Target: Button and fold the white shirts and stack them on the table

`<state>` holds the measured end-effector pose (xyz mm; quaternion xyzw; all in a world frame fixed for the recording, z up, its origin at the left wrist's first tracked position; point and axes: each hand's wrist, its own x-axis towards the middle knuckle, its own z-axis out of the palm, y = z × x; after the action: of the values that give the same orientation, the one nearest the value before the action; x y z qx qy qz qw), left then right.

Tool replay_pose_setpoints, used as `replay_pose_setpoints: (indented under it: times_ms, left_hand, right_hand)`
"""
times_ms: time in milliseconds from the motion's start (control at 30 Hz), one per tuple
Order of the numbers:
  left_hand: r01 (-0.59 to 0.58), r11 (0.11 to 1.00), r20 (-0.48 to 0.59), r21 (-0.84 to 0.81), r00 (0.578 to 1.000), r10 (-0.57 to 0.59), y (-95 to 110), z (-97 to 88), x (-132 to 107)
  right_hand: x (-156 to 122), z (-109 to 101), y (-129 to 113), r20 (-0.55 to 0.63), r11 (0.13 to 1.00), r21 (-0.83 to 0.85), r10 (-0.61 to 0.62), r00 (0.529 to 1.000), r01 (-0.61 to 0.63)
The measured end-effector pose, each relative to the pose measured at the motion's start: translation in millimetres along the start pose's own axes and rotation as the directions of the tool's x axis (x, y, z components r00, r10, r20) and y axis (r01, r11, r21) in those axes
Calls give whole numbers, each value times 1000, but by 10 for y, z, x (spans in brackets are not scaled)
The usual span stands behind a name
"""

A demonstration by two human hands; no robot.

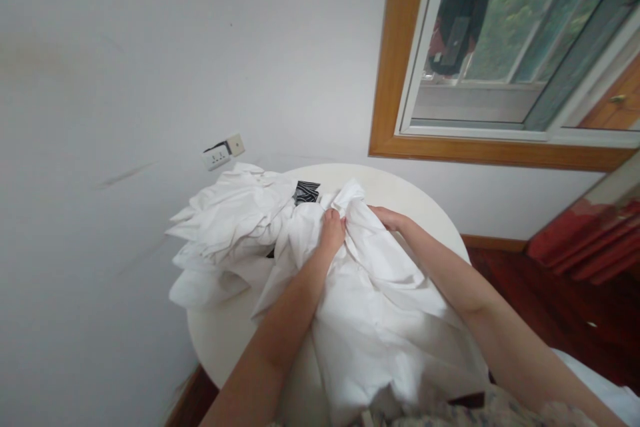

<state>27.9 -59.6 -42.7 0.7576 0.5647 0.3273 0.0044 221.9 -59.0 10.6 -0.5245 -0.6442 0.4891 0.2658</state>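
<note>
A large white cloth lies bunched and creased across the round table, draping over the near edge toward my body. My left hand grips a gathered fold of it near the middle, with the fingers curled into the fabric. At the cloth's far right side, my right hand holds its edge, the fingertips partly hidden by the folds. Between both hands a crumpled peak of the fabric stands up. A second heap of white cloth sits to the left, against the first. Behind them shows a black piece with white stripes.
The round white table stands close to a white wall with a socket. A wood-framed window is at the upper right. Red fabric hangs at the right above a dark wooden floor.
</note>
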Motion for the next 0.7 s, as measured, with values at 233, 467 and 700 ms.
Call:
replay_pose_setpoints:
  times_ms: [233,467,700]
  left_hand:
    - [6,996,-23,94,1000,-4,5,-35,-38]
    - [37,985,-26,171,999,-33,-4,-25,-57]
    - [-25,985,29,173,999,21,-5,-32,-62]
  right_hand:
    - [-192,-94,-112,11,988,135,-74,997,72]
    - [-349,-937,-316,-357,801,-599,-275,893,7]
    - [-513,-1489,-410,-598,482,-785,-421,682,-390]
